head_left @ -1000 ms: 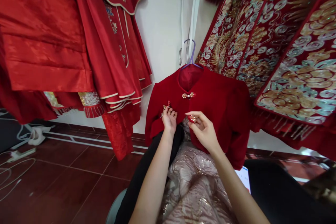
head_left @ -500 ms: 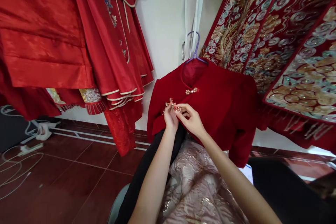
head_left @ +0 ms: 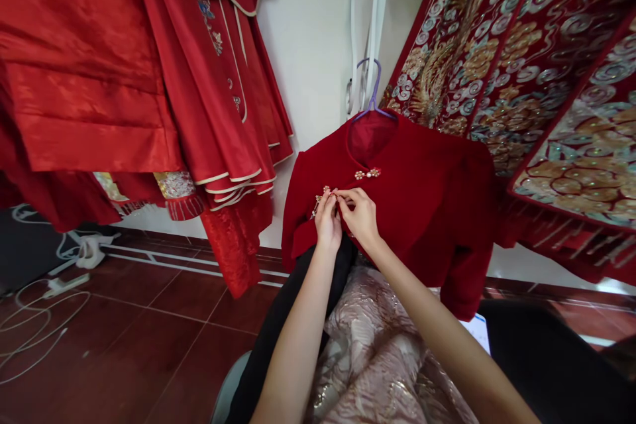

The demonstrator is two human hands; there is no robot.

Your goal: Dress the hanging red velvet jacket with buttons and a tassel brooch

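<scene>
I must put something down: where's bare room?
Free floor tiles lie between the white power strip and grey seat; the black surface right of the lit screen looks open. Crowded: red jacket front, where left hand and right hand cluster near beaded fasteners.

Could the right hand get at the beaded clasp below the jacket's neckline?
Likely yes: the beaded clasp lies uncovered on the red jacket, just above the right hand, with nothing visible between them, though that hand is busy beside the left hand.
</scene>
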